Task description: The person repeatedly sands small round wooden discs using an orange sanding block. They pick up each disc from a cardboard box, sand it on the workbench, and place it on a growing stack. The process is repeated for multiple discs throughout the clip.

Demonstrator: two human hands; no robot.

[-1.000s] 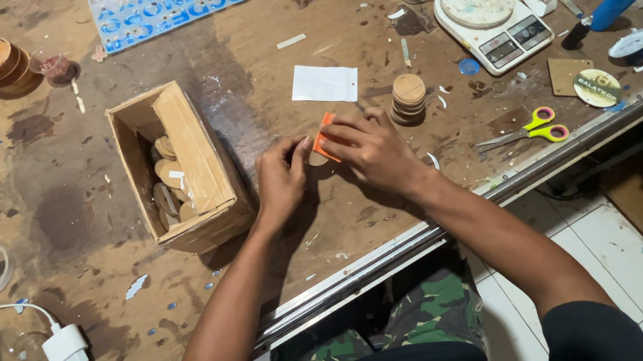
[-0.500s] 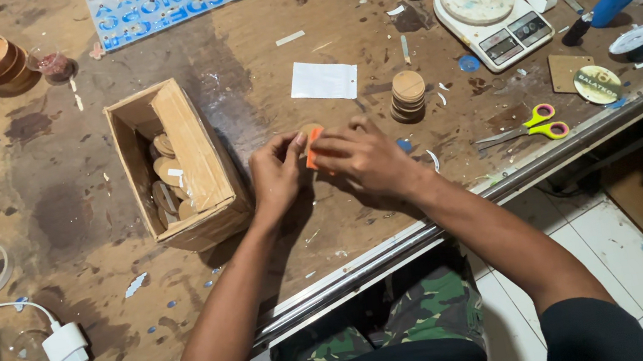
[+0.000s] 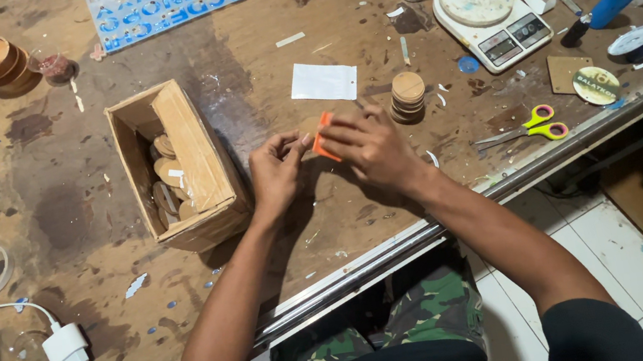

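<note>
Orange strip (image 3: 323, 136), now lifted nearer the wooden-disc stack (image 3: 408, 97), sits pinched between your left hand (image 3: 277, 171) and right hand (image 3: 371, 147) fingers.

A worn brown wooden counter (image 3: 92, 221), stained with dark patches and flecked with paint and scraps, fills most of the view. Its near edge is bound by a dull metal rail (image 3: 398, 249) running diagonally from lower left to upper right. Below the rail lies a floor of pale square tiles (image 3: 598, 242) with dark grout lines and some dirt. Light falls evenly, leaving soft shadows on the wood.
</note>
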